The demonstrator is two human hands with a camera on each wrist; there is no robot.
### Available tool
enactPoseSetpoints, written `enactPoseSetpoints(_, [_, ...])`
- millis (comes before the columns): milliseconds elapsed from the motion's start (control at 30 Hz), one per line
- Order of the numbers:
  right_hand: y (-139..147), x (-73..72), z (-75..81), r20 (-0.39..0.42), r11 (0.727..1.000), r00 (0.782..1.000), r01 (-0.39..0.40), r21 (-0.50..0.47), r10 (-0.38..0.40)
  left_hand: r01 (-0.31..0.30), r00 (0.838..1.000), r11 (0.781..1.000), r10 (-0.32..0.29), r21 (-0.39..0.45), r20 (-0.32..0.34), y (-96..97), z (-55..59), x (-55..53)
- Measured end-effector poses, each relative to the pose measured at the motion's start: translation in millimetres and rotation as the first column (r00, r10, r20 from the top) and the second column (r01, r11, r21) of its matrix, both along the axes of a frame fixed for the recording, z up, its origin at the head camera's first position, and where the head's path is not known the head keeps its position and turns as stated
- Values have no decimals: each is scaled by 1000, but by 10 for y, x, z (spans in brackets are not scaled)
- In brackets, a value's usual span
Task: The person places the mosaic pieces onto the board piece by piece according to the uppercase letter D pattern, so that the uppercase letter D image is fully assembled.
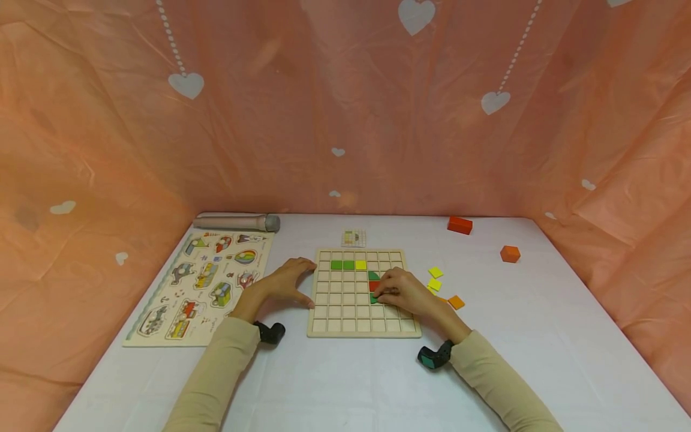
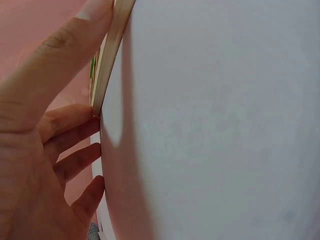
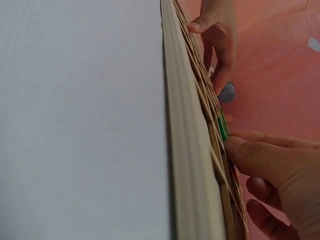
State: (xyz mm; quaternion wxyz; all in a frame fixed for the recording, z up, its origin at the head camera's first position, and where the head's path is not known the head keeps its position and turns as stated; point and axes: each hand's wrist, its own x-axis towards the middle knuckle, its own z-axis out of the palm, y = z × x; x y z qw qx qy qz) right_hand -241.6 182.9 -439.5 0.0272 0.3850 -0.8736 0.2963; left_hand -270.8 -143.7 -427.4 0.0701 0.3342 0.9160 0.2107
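A wooden grid board (image 1: 335, 329) lies flat on the white table. My left hand (image 1: 285, 282) rests at its left edge, thumb and fingers spread and touching the rim; the left wrist view shows the thumb on the board's side. With thumb and fingertips, my right hand (image 1: 403, 293) pinches a green tile (image 1: 373, 298) in a cell right of the middle. Just above it sit a red tile (image 1: 374, 286) and another green tile (image 1: 373, 276) with a curved edge. Two green square tiles (image 1: 337, 265) and a yellow tile (image 1: 360, 265) fill cells in an upper row.
Loose yellow tiles (image 1: 435, 272) and orange tiles (image 1: 456, 302) lie right of the board. A small pattern card (image 1: 353, 237) is behind it. A picture puzzle board (image 1: 178, 294) and a microphone (image 1: 234, 222) are at left. Red block (image 1: 460, 225) and orange block (image 1: 510, 254) stand back right.
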Motion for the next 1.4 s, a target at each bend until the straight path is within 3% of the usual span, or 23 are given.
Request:
enactPoseSetpoints(200, [-3,7,7,12,1000,1000,4,-12,-4,-6,1000,1000,6,0,8,4,12,7])
enactPoseSetpoints(400, [71,14,101,116,991,987,117,-71,-108,-8,1000,1000,8,-4,13,6,-1,7])
enactPoseSetpoints(500, [167,-3,151,94,982,986,148,-113,-138,-7,1000,1000,7,-7,4,3,-10,-1])
enactPoseSetpoints(600, [297,-22,194,21,979,989,148,-140,-146,-8,1000,1000,8,-6,1,1,-11,-4])
enactPoseSetpoints(833, [645,-27,274,-37,958,969,236,-164,-245,-9,1000,1000,9,-7,6,3,-9,-3])
enactPoseSetpoints(1067, [894,1,302,-18,934,944,323,-154,-329,-6,1000,1000,6,2,8,-1,-2,-4])
enactPoseSetpoints(1400, [1073,120,231,51,930,936,353,-102,-349,-1,1000,1000,1,6,-3,1,-7,-10])
